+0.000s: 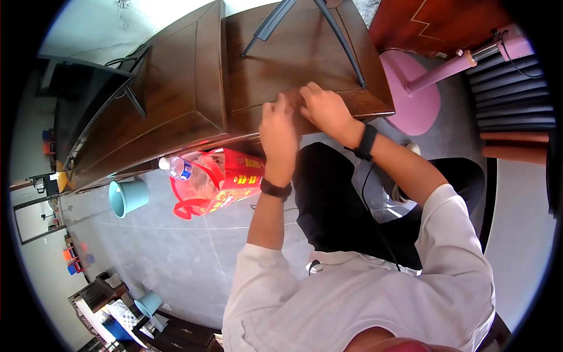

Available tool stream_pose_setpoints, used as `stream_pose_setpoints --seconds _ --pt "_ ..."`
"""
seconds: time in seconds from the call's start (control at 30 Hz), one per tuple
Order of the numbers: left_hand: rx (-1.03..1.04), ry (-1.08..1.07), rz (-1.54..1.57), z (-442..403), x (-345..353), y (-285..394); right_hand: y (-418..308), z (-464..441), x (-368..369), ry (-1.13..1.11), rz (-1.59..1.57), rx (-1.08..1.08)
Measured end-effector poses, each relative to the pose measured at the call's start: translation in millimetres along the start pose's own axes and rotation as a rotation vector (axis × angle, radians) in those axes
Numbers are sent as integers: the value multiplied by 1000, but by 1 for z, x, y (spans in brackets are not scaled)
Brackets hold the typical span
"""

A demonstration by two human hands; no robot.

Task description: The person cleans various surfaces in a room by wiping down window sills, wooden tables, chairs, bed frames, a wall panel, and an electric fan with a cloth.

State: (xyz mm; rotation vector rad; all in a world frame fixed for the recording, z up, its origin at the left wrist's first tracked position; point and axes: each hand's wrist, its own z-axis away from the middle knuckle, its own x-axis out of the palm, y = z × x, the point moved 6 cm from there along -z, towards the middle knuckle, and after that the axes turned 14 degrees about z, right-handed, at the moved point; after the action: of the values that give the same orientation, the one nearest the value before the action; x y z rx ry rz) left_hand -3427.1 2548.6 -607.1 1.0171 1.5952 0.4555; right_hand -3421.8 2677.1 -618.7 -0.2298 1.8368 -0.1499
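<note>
At the front edge of a dark brown wooden cabinet (264,76), my two hands are close together. My left hand (278,132) is closed, with its fingers bent and their tips smeared by motion. To its right, my right hand (329,108) has its fingers curled in toward the left one. A reddish-brown blur lies between the hands; what they hold, if anything, I cannot make out. Below and left of my left hand, a red bag (226,179) with a clear plastic bottle (179,168) stands on the floor.
Dark metal stand legs (346,47) rest on the cabinet top, and a screen (82,88) stands at its left. A light-blue bin (129,197) is on the grey floor. A pink stand with a round base (419,105) is at the right. A thin cable hangs by my right wrist.
</note>
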Motion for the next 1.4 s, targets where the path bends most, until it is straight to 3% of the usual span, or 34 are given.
stream_pose_setpoints --seconds 0.2,0.4,0.53,0.63,0.8,0.87,1.03,1.13,1.17,1.4 --pt "-57 -8 -189 -61 31 3 23 -45 7 32 75 42" --pt "80 -70 -154 -69 67 24 63 -30 6 31 167 143" --pt "79 -158 -96 -37 46 25 37 -1 -19 -54 174 132" --pt "44 -158 -120 -19 24 15 20 7 -2 19 104 106" --pt "-96 -96 -110 -47 21 -17 3 -27 16 50 46 111" --pt "-50 -104 -322 -70 29 -4 6 -43 16 28 76 110" --pt "103 -47 -362 -104 60 10 35 -51 20 32 139 185" --pt "139 -70 -264 -92 64 16 41 -29 10 91 195 179" --pt "152 -100 -236 -82 60 17 39 -21 9 87 260 87" --pt "-12 -80 -154 -15 10 3 3 7 15 -32 145 73"
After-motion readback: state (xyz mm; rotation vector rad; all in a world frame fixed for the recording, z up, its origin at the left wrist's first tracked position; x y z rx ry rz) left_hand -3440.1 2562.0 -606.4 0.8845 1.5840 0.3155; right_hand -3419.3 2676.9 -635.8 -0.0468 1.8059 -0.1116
